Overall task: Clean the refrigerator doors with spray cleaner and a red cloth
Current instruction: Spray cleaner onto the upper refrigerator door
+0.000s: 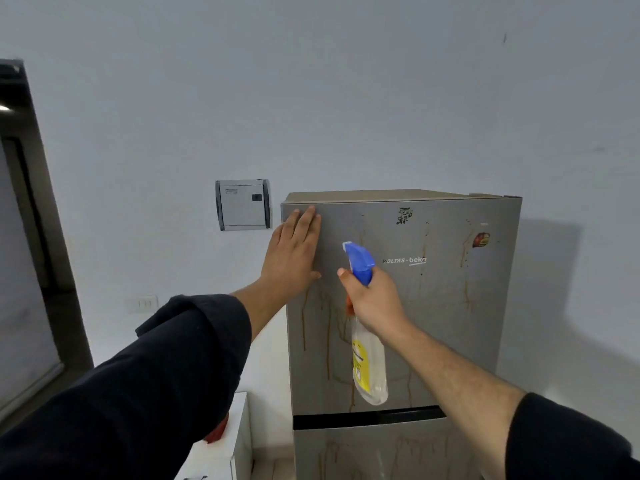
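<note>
The red cloth (216, 432) lies on the white bench (225, 457) at 7 o'clock, well apart from both hands. The right hand (375, 301) has its fingers clamped round the spray bottle (369, 365), held upright with the nozzle aimed toward 11 o'clock at the stained upper door (443, 323). The left hand (292, 259), fingers straight and together, presses flat on that door. Behind is a grey wall (346, 98) with 1 switch box (242, 205).

Soft, cool, even light — your wall (311, 81) reads flat grey-blue. Refrigerator (450, 323) casts a faint shadow (547, 271) to its right. Doorway (20, 202) at left is dim, frame bowed by the wide lens. Your near sleeve (138, 393) looks soft, slightly smeared.
</note>
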